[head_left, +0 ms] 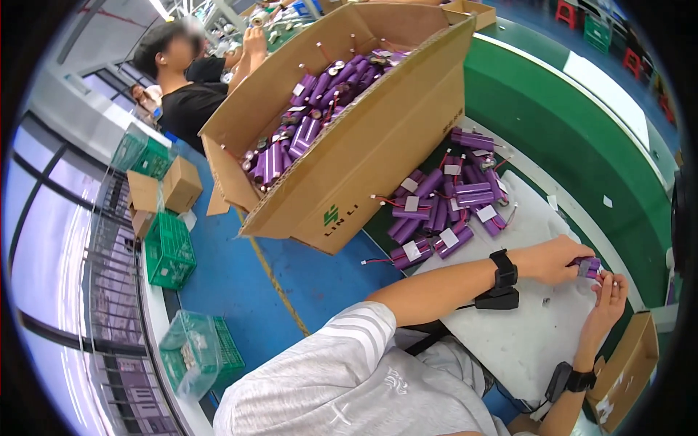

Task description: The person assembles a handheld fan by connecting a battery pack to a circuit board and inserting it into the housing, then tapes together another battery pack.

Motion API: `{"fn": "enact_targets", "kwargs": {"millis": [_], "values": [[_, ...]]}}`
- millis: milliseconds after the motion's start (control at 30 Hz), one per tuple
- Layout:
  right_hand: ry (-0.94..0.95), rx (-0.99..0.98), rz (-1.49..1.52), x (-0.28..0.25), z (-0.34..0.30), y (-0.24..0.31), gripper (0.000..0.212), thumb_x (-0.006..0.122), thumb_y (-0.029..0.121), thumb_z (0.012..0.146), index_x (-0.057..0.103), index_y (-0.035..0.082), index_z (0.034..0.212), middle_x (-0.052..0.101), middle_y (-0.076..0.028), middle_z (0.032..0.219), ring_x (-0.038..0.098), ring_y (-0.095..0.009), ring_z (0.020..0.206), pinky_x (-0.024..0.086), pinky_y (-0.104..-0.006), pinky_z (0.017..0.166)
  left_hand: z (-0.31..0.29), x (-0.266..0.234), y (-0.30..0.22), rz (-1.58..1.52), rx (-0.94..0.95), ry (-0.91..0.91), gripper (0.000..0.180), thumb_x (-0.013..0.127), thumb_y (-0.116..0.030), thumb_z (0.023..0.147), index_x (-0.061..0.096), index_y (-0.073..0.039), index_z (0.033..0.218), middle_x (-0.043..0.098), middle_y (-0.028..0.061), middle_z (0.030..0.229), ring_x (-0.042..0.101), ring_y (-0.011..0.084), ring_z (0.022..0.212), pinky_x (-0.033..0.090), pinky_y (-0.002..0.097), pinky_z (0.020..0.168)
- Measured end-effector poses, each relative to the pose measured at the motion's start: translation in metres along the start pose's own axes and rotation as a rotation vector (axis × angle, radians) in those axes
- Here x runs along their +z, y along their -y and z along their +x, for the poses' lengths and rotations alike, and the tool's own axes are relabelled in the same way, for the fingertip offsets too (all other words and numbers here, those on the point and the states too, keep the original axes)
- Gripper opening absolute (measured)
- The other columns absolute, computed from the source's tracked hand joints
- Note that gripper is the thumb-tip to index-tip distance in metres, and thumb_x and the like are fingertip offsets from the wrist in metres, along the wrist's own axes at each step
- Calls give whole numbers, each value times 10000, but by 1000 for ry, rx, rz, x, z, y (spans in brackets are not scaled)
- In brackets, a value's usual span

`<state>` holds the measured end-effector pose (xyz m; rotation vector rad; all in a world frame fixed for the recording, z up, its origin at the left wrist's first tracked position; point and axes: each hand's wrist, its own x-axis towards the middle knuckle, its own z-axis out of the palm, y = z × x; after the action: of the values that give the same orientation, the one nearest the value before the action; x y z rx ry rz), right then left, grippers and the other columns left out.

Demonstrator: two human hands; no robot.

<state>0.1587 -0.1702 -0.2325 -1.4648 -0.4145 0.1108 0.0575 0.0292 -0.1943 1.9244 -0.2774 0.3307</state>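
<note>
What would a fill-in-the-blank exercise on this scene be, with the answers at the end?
1. The big box is made of ____.
2. The pack between the left hand and the right hand is coloured ____.
3. The crates by the windows are ____.
4. The floor is blue, with a line coloured ____.

Missing words: cardboard; purple; green; yellow.

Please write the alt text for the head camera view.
A person's bare left hand holds a small purple battery pack above a pale grey work surface, with the right hand at one end. Loose purple packs with thin wires lie beside a large open brown cardboard box holding many more.
</note>
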Motion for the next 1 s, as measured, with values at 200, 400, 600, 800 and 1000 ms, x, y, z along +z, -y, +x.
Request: {"fn": "enact_targets", "kwargs": {"millis": [200,400,600,800,1000], "values": [[157,-12,-196,1,-2,6,205,579,97,906,518,-6,1073,594,-101,1058,582,-113,843,467,-228,695,-2,1,0,-4,-13,-43,369,527,-53,738,586,31,1094,625,224,805,614,345,686,483,378,653],[140,-9,-190,10,-6,9,226,591,109,897,526,-14,1076,577,-76,1002,552,-99,790,453,-225,670,0,2,2,8,59,-112,340,544,-40,731,612,45,1053,638,217,818,623,324,691,490,365,664],[229,45,-229,-7,3,-5,291,590,134,901,516,-22,1135,577,-70,976,546,-97,776,445,-220,662,4,4,7,-48,62,-230,322,543,-24,732,611,41,1041,644,201,811,627,300,700,488,357,660],[250,61,-225,6,-6,8,372,590,152,902,487,-15,1218,585,-50,942,540,-78,761,435,-193,655,3,2,1,-97,-33,-225,283,532,-16,738,597,34,1009,630,181,769,612,281,673,482,347,641],[329,116,-283,8,-12,28,401,593,140,893,471,-26,1237,585,-44,961,529,-67,786,429,-186,653,9,9,8,-123,65,-233,282,524,-18,743,604,14,1012,625,170,744,607,270,649,477,345,617]]}}
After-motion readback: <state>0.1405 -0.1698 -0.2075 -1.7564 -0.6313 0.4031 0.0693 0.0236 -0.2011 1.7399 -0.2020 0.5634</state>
